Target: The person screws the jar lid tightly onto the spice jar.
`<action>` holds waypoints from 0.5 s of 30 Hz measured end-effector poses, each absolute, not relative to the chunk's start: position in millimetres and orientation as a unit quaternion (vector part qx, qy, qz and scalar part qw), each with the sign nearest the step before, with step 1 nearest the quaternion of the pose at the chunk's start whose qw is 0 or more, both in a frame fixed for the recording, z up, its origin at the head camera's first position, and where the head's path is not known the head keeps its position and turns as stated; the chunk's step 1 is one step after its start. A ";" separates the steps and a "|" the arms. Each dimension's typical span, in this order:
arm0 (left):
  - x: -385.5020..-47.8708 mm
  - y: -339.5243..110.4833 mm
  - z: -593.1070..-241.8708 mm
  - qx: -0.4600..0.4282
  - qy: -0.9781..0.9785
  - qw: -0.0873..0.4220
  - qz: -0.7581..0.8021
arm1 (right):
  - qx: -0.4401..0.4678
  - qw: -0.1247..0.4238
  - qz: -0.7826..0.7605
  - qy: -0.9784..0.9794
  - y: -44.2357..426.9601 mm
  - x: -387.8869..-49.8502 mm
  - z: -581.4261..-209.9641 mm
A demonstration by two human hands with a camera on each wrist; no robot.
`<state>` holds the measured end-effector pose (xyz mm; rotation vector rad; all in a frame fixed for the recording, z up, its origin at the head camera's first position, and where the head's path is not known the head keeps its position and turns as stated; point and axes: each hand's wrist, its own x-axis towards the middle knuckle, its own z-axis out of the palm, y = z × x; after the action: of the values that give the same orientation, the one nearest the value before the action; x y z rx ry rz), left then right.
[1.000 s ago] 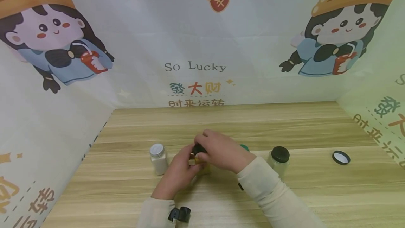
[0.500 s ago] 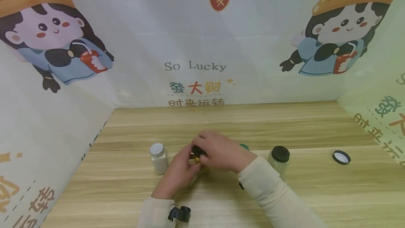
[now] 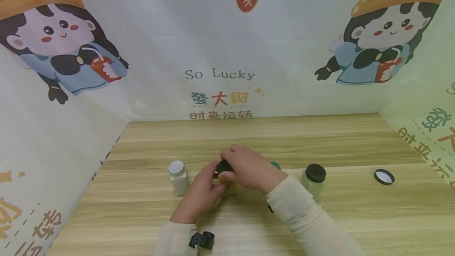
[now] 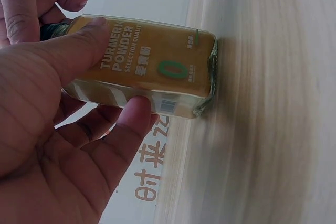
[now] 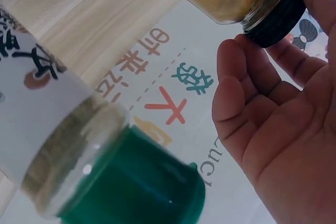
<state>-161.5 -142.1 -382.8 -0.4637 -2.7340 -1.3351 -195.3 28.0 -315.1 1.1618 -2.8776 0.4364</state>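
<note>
Fingers (image 4: 128, 127) of my left hand (image 3: 202, 192) grip the turmeric jar (image 4: 152, 61), seemingly to steady it, while I have the right hand (image 3: 251, 171) pinching its black lid (image 5: 279, 17).

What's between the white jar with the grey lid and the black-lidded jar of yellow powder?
In the head view, the left hand, gripping the yellow jar.

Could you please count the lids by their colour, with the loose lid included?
Black: 3 (turmeric lid, lid of rightmost jar, loose lid)
Green lid: 1
Pale grey lid: 1
Total: 5
</note>
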 end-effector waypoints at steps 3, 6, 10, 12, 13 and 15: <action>-161.6 -142.6 -383.2 -0.153 -0.889 0.035 -0.429 | 0.374 0.011 0.134 -0.918 28.0 -195.6 -315.7; -161.2 -143.5 -383.6 -0.156 -0.890 0.035 -0.426 | 0.397 0.025 0.135 -0.907 28.0 -195.6 -315.9; -161.0 -143.7 -383.6 -0.153 -0.887 0.030 -0.436 | 0.434 0.036 0.140 -0.889 27.7 -194.8 -315.1; -161.2 -143.0 -383.4 -0.151 -0.886 0.028 -0.438 | 0.438 0.030 0.137 -0.888 27.5 -193.9 -314.7; -161.3 -142.8 -383.3 -0.151 -0.887 0.029 -0.436 | 0.438 0.027 0.135 -0.889 27.4 -193.5 -314.5; -161.8 -142.4 -383.3 -0.153 -0.888 0.030 -0.432 | 0.433 0.021 0.131 -0.892 27.7 -192.7 -314.5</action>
<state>-161.8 -142.4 -383.3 -0.4722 -2.7379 -1.3311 -192.7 27.7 -314.5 1.3416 -2.7643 0.4070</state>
